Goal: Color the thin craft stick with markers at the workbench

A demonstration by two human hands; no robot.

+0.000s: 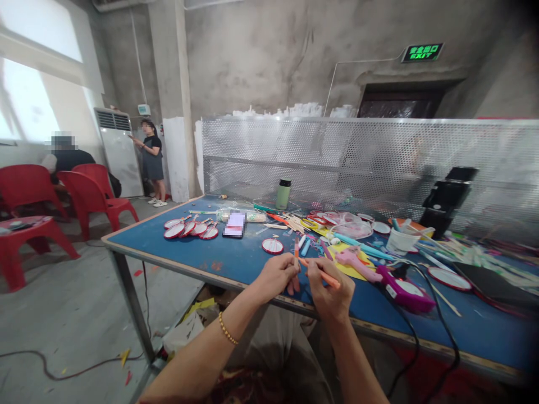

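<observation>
My left hand (283, 274) is closed around a thin flat orange-brown stick (296, 247), held upright over the table's front edge. In my right hand (330, 292) is an orange pen (330, 279), gripped like a writing tool, its front end close to the stick. Whether the pen tip touches the stick, I cannot tell. A small round white disc with a red rim (273, 246) lies just beyond my left hand. Right of my hands, a pink handled tool (356, 262) rests near a magenta box (405, 292) with a black cord.
Several red-rimmed discs (191, 228) and a phone (234, 225) lie on the blue table (164, 255). Farther back stands a green bottle (284, 194). A white cup (402, 240) and loose sticks crowd the right side. Red chairs (92, 196) and two people are at left.
</observation>
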